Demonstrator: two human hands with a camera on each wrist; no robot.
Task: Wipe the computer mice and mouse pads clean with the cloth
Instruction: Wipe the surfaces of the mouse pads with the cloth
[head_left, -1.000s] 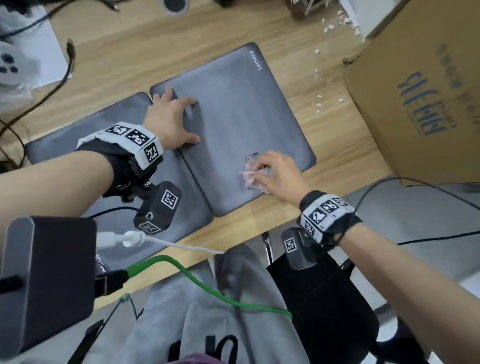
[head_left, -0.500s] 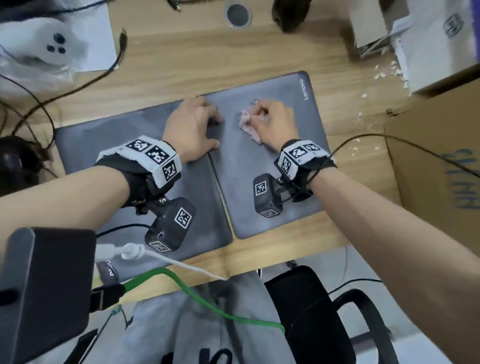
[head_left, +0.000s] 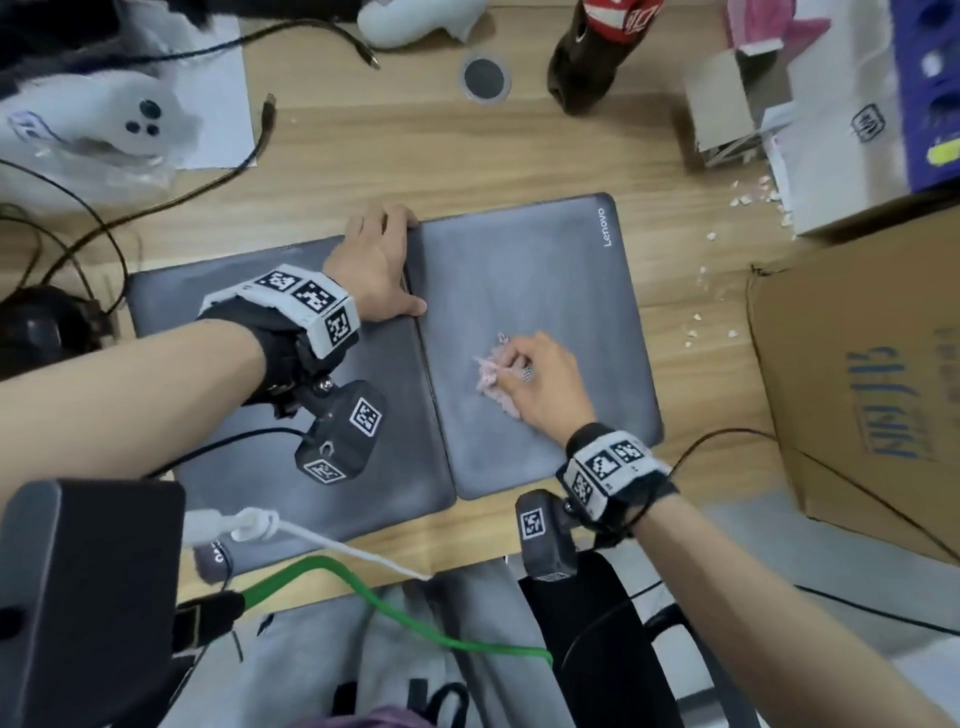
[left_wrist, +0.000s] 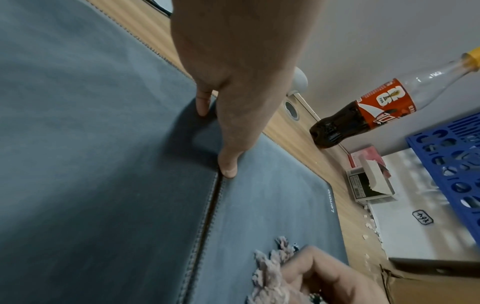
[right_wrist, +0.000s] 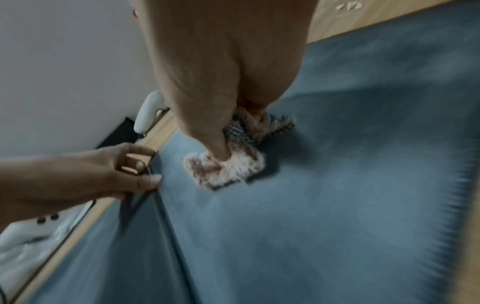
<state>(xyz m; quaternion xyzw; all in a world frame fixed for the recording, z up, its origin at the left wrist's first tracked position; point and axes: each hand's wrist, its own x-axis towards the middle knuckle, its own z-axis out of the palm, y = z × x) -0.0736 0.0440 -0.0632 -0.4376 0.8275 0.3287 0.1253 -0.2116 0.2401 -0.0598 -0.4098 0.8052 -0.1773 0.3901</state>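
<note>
Your left hand (head_left: 376, 270) lies flat, fingers extended, at the seam between the left mouse pad (head_left: 249, 322) and the right mouse pad (head_left: 530, 291). Your right hand (head_left: 540, 387) pinches the pink cloth (head_left: 491, 382) against the right pad's middle.

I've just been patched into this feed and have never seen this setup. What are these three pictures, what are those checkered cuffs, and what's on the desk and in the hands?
No machine here: a person works with bare hands. The checkered cuffs carry a small camera at each wrist. The wide picture comes from a head camera looking down; the other two look along each hand.

On the wooden desk two grey mouse pads lie side by side: the left pad and the Lenovo pad. The left hand rests at their meeting edges, thumb on the Lenovo pad. The right hand has a grip on a fluffy pink cloth, pressing it onto the Lenovo pad. Around them: a cola bottle, a cardboard box, cables and white crumbs.
</note>
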